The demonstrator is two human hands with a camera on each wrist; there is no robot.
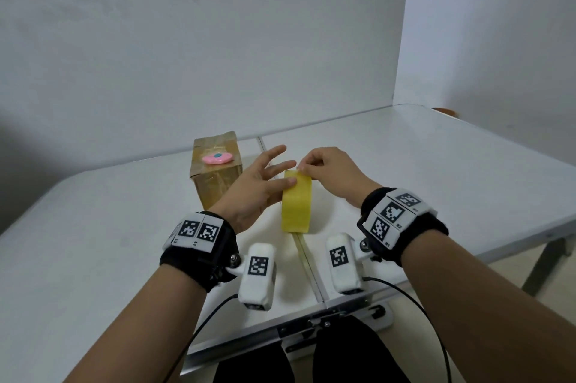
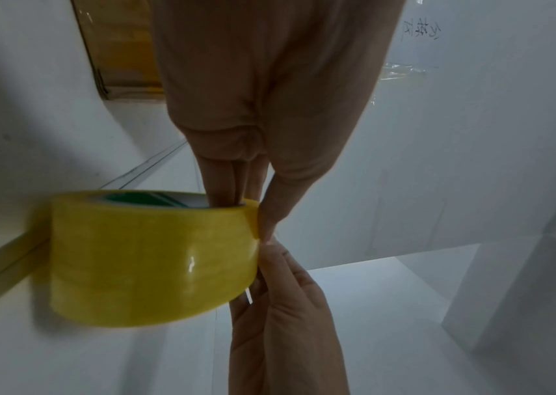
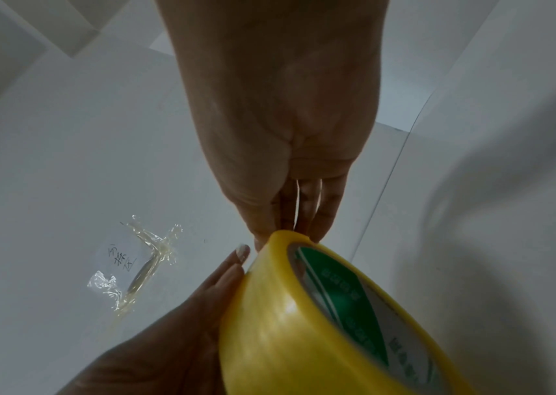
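Both of your hands are working on the yellow tape roll, which is standing on its edge on the white table, right over the seam running down the middle, near you. Your left hand is lying against the roll's left face with its fingers straight and spread apart; two of them are sticking out past the roll toward the far side, and one is resting across the roll's top left corner. In the left wrist view your thumb is lying along the outer band while the other fingers are touching the rim by the green core. Your right hand is arching over the roll from the right with its fingers curled, and its fingertips are pinching at the top far edge of the band; whether a loose end is lifting there I cannot tell, as the fingers are covering that spot. A brown box wrapped in clear tape is sitting just left of your left hand, a little farther back, and a small pink thing is lying on its top
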